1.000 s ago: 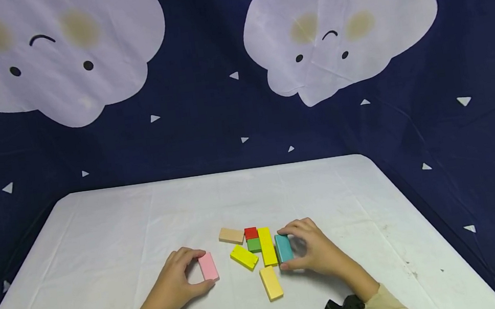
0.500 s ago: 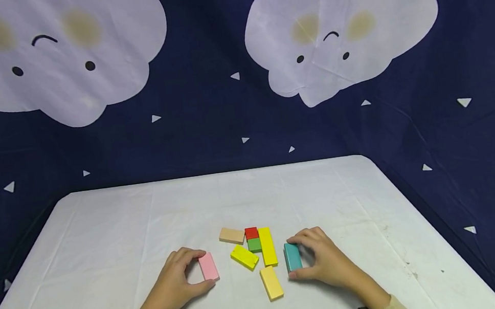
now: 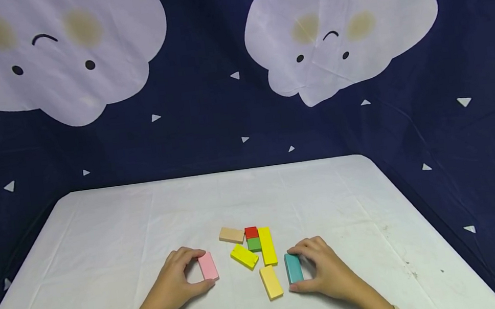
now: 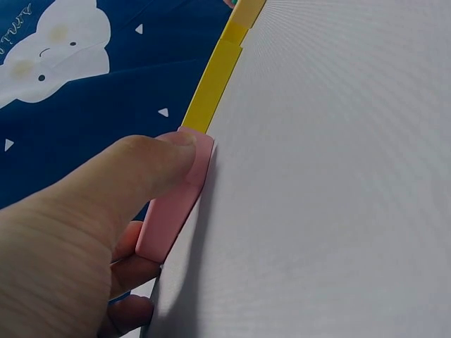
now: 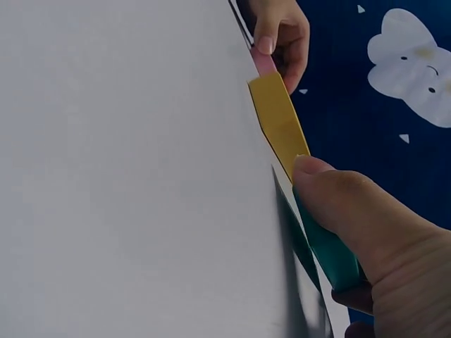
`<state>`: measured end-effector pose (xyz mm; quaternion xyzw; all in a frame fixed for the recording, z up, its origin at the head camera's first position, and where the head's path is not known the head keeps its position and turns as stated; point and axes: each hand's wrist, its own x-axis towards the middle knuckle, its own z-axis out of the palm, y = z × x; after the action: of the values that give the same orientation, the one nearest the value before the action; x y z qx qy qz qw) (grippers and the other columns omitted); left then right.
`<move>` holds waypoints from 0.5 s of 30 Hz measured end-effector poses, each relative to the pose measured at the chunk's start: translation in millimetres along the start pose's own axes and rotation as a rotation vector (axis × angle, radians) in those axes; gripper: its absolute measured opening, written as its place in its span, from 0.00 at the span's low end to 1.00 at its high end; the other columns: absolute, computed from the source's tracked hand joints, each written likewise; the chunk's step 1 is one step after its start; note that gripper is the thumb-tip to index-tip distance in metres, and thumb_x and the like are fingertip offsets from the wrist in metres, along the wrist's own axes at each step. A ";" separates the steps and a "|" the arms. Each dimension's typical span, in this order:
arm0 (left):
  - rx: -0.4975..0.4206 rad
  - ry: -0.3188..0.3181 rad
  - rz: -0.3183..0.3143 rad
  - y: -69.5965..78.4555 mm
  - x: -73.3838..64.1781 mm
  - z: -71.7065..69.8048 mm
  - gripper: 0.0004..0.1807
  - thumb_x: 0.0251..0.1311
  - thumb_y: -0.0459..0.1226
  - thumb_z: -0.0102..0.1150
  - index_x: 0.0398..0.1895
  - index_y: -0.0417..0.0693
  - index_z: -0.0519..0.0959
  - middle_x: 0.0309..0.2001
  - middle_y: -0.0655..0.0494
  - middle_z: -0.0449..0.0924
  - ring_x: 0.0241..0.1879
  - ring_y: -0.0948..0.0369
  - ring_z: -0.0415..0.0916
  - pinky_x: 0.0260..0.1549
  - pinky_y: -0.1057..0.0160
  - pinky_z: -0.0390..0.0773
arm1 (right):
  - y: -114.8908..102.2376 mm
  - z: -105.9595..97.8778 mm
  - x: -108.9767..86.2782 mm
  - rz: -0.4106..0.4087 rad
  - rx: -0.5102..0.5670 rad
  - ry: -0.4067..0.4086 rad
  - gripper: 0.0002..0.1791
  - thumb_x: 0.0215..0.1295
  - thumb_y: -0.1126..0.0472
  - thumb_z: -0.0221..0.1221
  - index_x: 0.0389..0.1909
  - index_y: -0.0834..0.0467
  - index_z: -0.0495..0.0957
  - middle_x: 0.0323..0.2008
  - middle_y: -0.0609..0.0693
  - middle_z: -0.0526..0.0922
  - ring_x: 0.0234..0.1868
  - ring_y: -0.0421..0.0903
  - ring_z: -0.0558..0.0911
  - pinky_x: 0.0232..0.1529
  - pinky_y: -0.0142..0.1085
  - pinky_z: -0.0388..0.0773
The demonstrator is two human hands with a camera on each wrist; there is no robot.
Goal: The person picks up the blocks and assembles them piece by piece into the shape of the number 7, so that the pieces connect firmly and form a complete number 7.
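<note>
My left hand (image 3: 175, 282) pinches a pink block (image 3: 208, 266) by its two ends, thumb at the near end. On the other side, my right hand (image 3: 327, 271) holds a teal block (image 3: 294, 268) the same way, to the right of the pale yellow block (image 3: 271, 282). In the left wrist view the thumb lies on the pink block (image 4: 169, 218). The right wrist view shows the thumb against the teal block (image 5: 328, 253); whether that block touches the table I cannot tell.
Between the hands lie a long bright yellow block (image 3: 267, 246), a red block (image 3: 251, 232), a green block (image 3: 254, 245), a tan block (image 3: 231, 235) and a slanted yellow block (image 3: 244, 256). The white table (image 3: 144, 218) ends at a dark blue cloth (image 3: 207, 128) with clouds.
My right hand has carried the teal block rightward from beside the long yellow block, then a little toward me. The left hand and the pink block have stayed in place.
</note>
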<state>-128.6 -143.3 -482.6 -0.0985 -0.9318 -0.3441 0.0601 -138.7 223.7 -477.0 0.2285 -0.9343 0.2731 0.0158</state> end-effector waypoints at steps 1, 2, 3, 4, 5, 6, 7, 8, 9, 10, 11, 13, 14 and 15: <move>0.000 -0.003 -0.004 0.0 -0.1 0.2 0.33 0.37 0.52 0.81 0.51 0.55 0.81 0.47 0.68 0.78 0.47 0.66 0.68 0.52 0.54 0.74 | -0.6 0.4 -1.5 -0.005 -0.003 0.002 0.36 0.40 0.31 0.73 0.54 0.36 0.78 0.50 0.25 0.73 0.54 0.31 0.66 0.56 0.41 0.73; 0.000 -0.005 -0.007 0.0 -0.1 0.3 0.33 0.37 0.52 0.81 0.51 0.55 0.81 0.47 0.68 0.78 0.47 0.66 0.68 0.52 0.54 0.74 | -1.2 0.8 -3.0 -0.010 -0.002 0.003 0.36 0.40 0.31 0.73 0.54 0.36 0.78 0.50 0.25 0.73 0.54 0.31 0.66 0.56 0.41 0.73; -0.001 -0.007 -0.009 0.0 -0.1 0.4 0.33 0.37 0.52 0.81 0.50 0.55 0.81 0.47 0.67 0.79 0.47 0.66 0.68 0.52 0.54 0.74 | -1.6 1.2 -4.5 -0.015 -0.002 0.007 0.36 0.40 0.31 0.73 0.54 0.36 0.78 0.50 0.25 0.73 0.54 0.31 0.66 0.56 0.40 0.73; -0.001 -0.008 -0.010 0.0 -0.2 0.4 0.33 0.37 0.52 0.81 0.50 0.55 0.81 0.47 0.67 0.79 0.47 0.66 0.68 0.52 0.54 0.74 | -2.0 1.7 -5.9 -0.019 -0.003 0.010 0.36 0.40 0.31 0.73 0.54 0.36 0.78 0.50 0.25 0.73 0.54 0.31 0.66 0.56 0.40 0.73; 0.000 -0.007 -0.010 0.0 -0.3 0.5 0.33 0.37 0.52 0.81 0.50 0.55 0.81 0.47 0.67 0.79 0.47 0.66 0.68 0.52 0.54 0.74 | -2.3 2.2 -7.2 -0.023 -0.003 0.013 0.36 0.40 0.30 0.73 0.54 0.36 0.78 0.50 0.25 0.73 0.53 0.31 0.66 0.55 0.40 0.73; 0.002 -0.005 -0.009 -0.1 -0.4 0.5 0.33 0.37 0.52 0.81 0.50 0.55 0.81 0.47 0.67 0.79 0.47 0.66 0.68 0.52 0.54 0.74 | -2.5 2.7 -8.5 -0.025 -0.002 0.015 0.36 0.41 0.30 0.72 0.54 0.36 0.78 0.50 0.25 0.73 0.53 0.31 0.67 0.55 0.40 0.73; 0.002 -0.003 -0.009 -0.2 -0.5 0.5 0.33 0.36 0.52 0.81 0.50 0.55 0.81 0.47 0.68 0.79 0.46 0.66 0.68 0.52 0.54 0.74 | -2.7 3.3 -9.8 -0.025 -0.005 0.017 0.36 0.41 0.30 0.72 0.54 0.36 0.78 0.50 0.25 0.73 0.53 0.31 0.66 0.55 0.40 0.73; 0.003 -0.001 -0.007 -0.3 -0.6 0.6 0.33 0.36 0.52 0.81 0.50 0.56 0.81 0.47 0.68 0.79 0.46 0.67 0.68 0.51 0.55 0.74 | -2.6 4.0 -11.0 -0.025 -0.008 0.018 0.36 0.41 0.29 0.72 0.54 0.36 0.78 0.50 0.24 0.73 0.53 0.31 0.66 0.54 0.39 0.73; 0.005 0.000 -0.006 -0.5 -0.8 0.7 0.33 0.36 0.52 0.81 0.50 0.56 0.81 0.46 0.68 0.79 0.46 0.67 0.68 0.51 0.55 0.74 | -2.5 4.6 -12.1 -0.023 -0.011 0.018 0.36 0.41 0.29 0.71 0.54 0.36 0.78 0.50 0.24 0.73 0.53 0.30 0.66 0.54 0.39 0.73; 0.008 0.003 -0.005 -0.6 -1.0 0.8 0.33 0.36 0.52 0.81 0.50 0.56 0.82 0.46 0.68 0.79 0.46 0.67 0.68 0.51 0.55 0.74 | -2.4 5.3 -13.2 -0.021 -0.014 0.017 0.36 0.41 0.28 0.71 0.54 0.36 0.77 0.50 0.24 0.73 0.52 0.30 0.66 0.54 0.38 0.73; 0.007 0.005 -0.004 -0.8 -1.1 0.8 0.33 0.36 0.52 0.81 0.50 0.56 0.82 0.46 0.69 0.78 0.46 0.67 0.68 0.51 0.55 0.74 | -2.4 5.8 -14.3 -0.021 -0.016 0.016 0.36 0.42 0.28 0.70 0.54 0.35 0.77 0.50 0.24 0.73 0.52 0.30 0.66 0.54 0.38 0.72; 0.005 0.008 -0.001 -1.0 -1.2 0.9 0.33 0.36 0.52 0.81 0.50 0.56 0.82 0.46 0.69 0.78 0.46 0.67 0.68 0.51 0.56 0.74 | -2.4 6.8 -16.7 -0.020 -0.022 0.014 0.36 0.42 0.27 0.70 0.54 0.35 0.77 0.50 0.24 0.73 0.52 0.30 0.66 0.54 0.39 0.72; 0.005 0.009 0.001 -1.0 -1.3 0.9 0.33 0.36 0.52 0.81 0.50 0.56 0.82 0.46 0.69 0.79 0.46 0.67 0.68 0.51 0.56 0.74 | -2.5 7.3 -17.8 -0.021 -0.025 0.012 0.36 0.42 0.27 0.69 0.54 0.34 0.77 0.50 0.24 0.73 0.52 0.30 0.66 0.54 0.39 0.72; 0.004 0.010 0.004 -1.0 -1.2 0.8 0.33 0.36 0.52 0.81 0.50 0.56 0.82 0.46 0.69 0.79 0.46 0.67 0.68 0.51 0.56 0.74 | -2.7 7.6 -19.0 -0.022 -0.023 0.012 0.36 0.42 0.27 0.69 0.54 0.34 0.77 0.50 0.24 0.73 0.52 0.30 0.66 0.54 0.39 0.72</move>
<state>-127.7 -143.7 -484.1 -0.0983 -0.9321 -0.3425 0.0657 -119.8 225.6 -485.1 0.2368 -0.9348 0.2633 0.0271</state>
